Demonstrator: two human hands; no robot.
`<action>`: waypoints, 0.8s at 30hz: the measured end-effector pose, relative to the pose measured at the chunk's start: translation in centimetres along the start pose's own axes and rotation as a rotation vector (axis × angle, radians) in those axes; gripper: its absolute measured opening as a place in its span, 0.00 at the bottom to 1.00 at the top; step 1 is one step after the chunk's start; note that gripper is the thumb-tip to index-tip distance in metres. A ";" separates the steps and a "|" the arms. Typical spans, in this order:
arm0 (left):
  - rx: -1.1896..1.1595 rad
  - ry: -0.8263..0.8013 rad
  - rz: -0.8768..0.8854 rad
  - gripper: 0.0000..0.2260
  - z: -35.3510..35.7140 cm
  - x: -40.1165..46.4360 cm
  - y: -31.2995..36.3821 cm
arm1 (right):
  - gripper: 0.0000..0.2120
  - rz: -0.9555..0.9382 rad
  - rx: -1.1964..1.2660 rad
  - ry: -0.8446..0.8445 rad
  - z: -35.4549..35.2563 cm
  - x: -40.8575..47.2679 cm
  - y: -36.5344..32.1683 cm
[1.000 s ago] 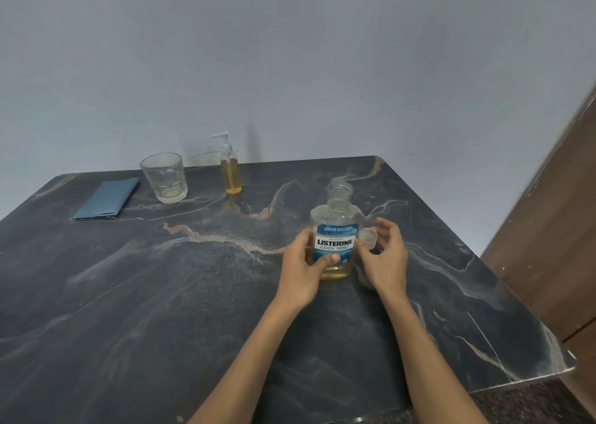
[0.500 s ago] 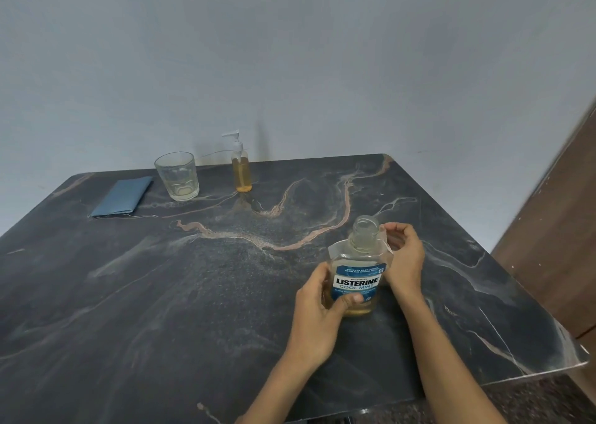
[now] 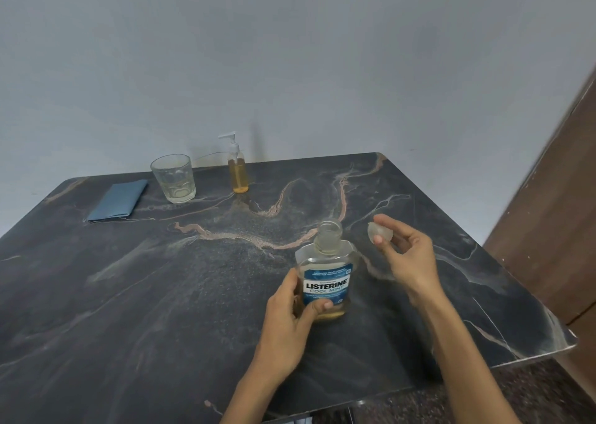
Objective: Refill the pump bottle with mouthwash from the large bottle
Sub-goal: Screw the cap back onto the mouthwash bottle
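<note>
The large clear mouthwash bottle (image 3: 327, 275), blue-labelled with a little amber liquid at its bottom, stands upright on the dark marble table (image 3: 161, 294); its neck is uncapped. My left hand (image 3: 290, 320) grips the bottle's lower left side, thumb across the label. To the right of the neck, my right hand (image 3: 403, 252) pinches the clear cap (image 3: 379, 232) between thumb and fingers, held above the table. The small pump bottle (image 3: 238, 168) with amber liquid and a white pump stands at the table's far edge.
A drinking glass (image 3: 173, 178) with a little liquid stands left of the pump bottle. A folded blue cloth (image 3: 117, 200) lies further left. A brown wooden door (image 3: 554, 198) rises past the table's right edge. A grey wall is behind.
My right hand has lifted the cap off the large bottle's neck and moved it to the right. My left hand keeps hold of the bottle.
</note>
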State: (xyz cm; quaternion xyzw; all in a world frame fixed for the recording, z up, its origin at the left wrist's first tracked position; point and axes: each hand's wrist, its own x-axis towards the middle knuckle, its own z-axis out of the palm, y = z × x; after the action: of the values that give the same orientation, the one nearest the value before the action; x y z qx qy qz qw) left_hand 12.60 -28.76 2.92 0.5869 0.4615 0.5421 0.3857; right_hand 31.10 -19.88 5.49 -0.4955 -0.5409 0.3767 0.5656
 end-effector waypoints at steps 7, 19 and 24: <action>-0.019 0.017 -0.021 0.21 -1.3 -0.3 -0.5 | 0.17 -0.344 -0.181 -0.388 -0.2 -0.5 -10.1; -0.008 0.024 -0.022 0.18 -1.3 -0.6 -1.0 | 0.17 -0.360 -0.558 -0.796 3.4 -1.4 -17.3; -0.007 0.021 -0.020 0.18 -1.3 -0.7 -1.0 | 0.18 -0.320 -0.617 -0.822 3.3 -1.4 -17.5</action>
State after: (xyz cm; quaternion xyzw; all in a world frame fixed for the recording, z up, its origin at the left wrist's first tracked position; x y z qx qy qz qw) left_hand 11.19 -29.22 1.91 0.5750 0.4693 0.5462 0.3882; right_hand 25.70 -24.64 21.88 -0.3617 -0.8721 0.2722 0.1858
